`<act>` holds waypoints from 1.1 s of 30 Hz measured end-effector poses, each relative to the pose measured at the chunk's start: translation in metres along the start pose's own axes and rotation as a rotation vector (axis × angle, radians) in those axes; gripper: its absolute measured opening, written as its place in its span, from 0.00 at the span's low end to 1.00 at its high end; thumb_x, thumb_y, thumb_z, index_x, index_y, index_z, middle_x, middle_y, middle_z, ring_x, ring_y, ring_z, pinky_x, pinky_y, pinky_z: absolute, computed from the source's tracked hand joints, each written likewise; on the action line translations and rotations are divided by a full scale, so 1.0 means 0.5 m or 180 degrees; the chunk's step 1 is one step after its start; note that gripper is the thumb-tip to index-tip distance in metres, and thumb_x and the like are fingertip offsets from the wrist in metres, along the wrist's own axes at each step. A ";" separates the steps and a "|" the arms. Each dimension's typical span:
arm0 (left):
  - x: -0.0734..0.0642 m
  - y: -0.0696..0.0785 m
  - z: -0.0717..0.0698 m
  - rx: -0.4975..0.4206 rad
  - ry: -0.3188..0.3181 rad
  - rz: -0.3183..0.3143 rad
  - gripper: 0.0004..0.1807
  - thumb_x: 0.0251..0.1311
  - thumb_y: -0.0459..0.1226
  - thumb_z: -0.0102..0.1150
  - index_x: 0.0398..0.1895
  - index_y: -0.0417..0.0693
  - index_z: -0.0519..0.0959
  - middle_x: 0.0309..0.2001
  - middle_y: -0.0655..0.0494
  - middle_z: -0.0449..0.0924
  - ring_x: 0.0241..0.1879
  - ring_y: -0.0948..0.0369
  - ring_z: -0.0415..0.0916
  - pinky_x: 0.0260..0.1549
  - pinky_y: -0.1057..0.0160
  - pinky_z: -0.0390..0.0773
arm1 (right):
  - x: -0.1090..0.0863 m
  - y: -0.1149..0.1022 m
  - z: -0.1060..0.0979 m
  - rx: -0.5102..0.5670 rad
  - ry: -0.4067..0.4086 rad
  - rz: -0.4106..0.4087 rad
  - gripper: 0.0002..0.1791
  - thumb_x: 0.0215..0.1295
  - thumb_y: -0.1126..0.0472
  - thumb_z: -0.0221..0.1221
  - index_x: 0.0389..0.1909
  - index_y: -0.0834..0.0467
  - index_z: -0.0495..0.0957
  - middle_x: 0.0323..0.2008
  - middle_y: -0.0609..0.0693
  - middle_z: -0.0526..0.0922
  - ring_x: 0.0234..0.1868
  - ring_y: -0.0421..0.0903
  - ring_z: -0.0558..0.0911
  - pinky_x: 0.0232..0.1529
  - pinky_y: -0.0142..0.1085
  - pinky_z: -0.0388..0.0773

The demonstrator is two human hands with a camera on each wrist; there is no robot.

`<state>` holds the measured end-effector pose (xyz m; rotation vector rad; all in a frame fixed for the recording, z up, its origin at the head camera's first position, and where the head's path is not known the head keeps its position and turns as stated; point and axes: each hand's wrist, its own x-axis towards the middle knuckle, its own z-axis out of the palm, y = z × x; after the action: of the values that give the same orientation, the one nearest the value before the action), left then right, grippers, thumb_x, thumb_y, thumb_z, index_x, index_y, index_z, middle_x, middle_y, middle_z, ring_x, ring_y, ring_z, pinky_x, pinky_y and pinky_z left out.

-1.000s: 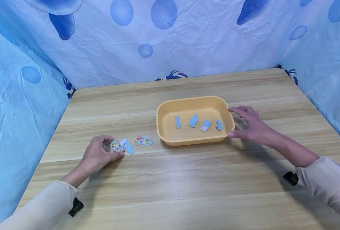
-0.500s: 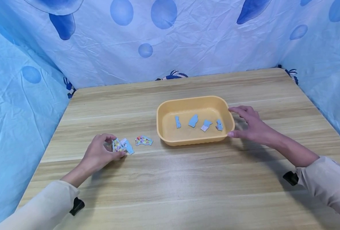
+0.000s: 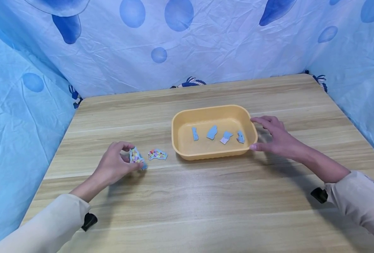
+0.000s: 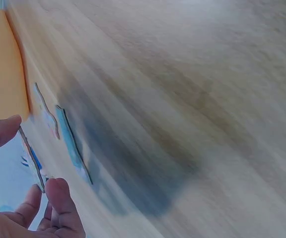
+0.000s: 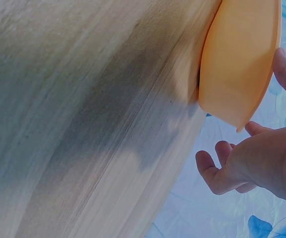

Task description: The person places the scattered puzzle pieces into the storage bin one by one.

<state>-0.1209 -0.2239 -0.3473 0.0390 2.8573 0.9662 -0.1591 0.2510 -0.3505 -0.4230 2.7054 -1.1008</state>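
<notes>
My left hand (image 3: 115, 163) pinches a jigsaw puzzle piece (image 3: 136, 155) with a multicoloured print and pale blue edge between thumb and fingers. In the left wrist view that piece (image 4: 32, 157) is raised off the table, seen edge-on. Beneath it in the head view, a blue piece (image 3: 144, 166) is mostly covered. Just to the right lies another multicoloured piece (image 3: 157, 154). My right hand (image 3: 273, 135) touches the right end of a yellow-orange plastic tray (image 3: 212, 155) with thumb and index fingertips spread at the rim. The right wrist view shows its other fingers bent loosely, away from the tray (image 5: 237, 64).
Inside the tray lie several blue puzzle pieces (image 3: 211, 132), spaced out in a row. The wooden table (image 3: 199, 203) reaches back to a blue patterned cloth (image 3: 218, 45), which also hangs at both sides.
My left hand has moved right with the multicoloured piece, which now overlaps most of the blue piece in the head view. The right hand stays at the tray's end.
</notes>
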 end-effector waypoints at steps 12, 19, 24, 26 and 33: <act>0.007 0.046 0.001 -0.0015 -0.0076 0.0025 0.36 0.44 0.41 0.76 0.56 0.40 0.71 0.54 0.45 0.66 0.44 0.51 0.77 0.33 0.60 0.77 | -0.001 -0.002 0.000 0.0013 0.0004 0.0000 0.49 0.54 0.51 0.70 0.73 0.55 0.55 0.69 0.64 0.49 0.67 0.65 0.47 0.55 0.68 0.55; 0.013 0.068 0.002 -0.0099 -0.0077 0.0152 0.35 0.43 0.39 0.76 0.55 0.39 0.72 0.53 0.45 0.67 0.42 0.52 0.77 0.31 0.60 0.78 | -0.001 -0.001 0.001 0.0015 0.0006 0.0010 0.49 0.54 0.50 0.70 0.73 0.55 0.55 0.69 0.64 0.49 0.67 0.65 0.46 0.55 0.68 0.55; 0.017 0.084 0.001 -0.0088 -0.0073 0.0212 0.35 0.43 0.38 0.77 0.56 0.40 0.72 0.53 0.46 0.68 0.41 0.53 0.77 0.31 0.60 0.77 | -0.001 -0.002 0.001 0.0009 0.0000 0.0028 0.49 0.54 0.50 0.70 0.73 0.55 0.54 0.69 0.64 0.48 0.67 0.65 0.46 0.55 0.69 0.55; 0.019 0.091 0.000 -0.0113 -0.0095 0.0217 0.35 0.43 0.38 0.77 0.56 0.41 0.71 0.53 0.47 0.68 0.42 0.52 0.76 0.31 0.60 0.77 | -0.001 -0.002 0.000 0.0012 -0.0005 0.0037 0.50 0.54 0.50 0.70 0.73 0.55 0.54 0.69 0.64 0.48 0.67 0.65 0.46 0.55 0.69 0.55; 0.025 0.117 -0.001 -0.0170 -0.0175 0.0215 0.35 0.43 0.39 0.77 0.56 0.43 0.71 0.51 0.49 0.68 0.44 0.53 0.75 0.33 0.60 0.78 | -0.001 -0.004 -0.001 0.0019 -0.0021 0.0044 0.50 0.54 0.50 0.70 0.73 0.55 0.54 0.70 0.64 0.48 0.68 0.65 0.45 0.55 0.70 0.55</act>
<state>-0.1341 -0.1771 -0.3127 0.1552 2.7953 1.0371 -0.1582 0.2503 -0.3490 -0.4055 2.6946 -1.1015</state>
